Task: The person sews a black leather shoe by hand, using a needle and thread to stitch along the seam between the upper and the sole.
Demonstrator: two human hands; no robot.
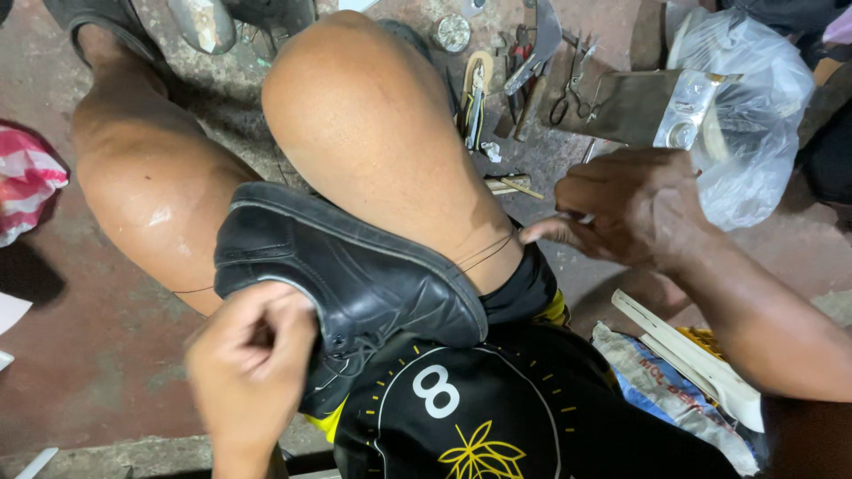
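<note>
A black leather lace-up shoe (355, 275) lies on its side across my lap, wedged between my bare thighs. My left hand (248, 364) grips the shoe's opening at the lower left, fingers curled over the rim. My right hand (621, 204) is out to the right of my right thigh, fingers pinched on a thin thread (484, 253) that runs taut across the thigh back to the shoe. A small pale tool seems tucked in that hand, mostly hidden.
On the reddish concrete floor ahead lie scissors (572, 84), pliers and other hand tools (479, 89), a metal block (648, 106), a clear plastic bag (754, 115) and a small round tin (451, 34). A printed sack (666, 381) lies at right, a red-white bag (27, 177) at left.
</note>
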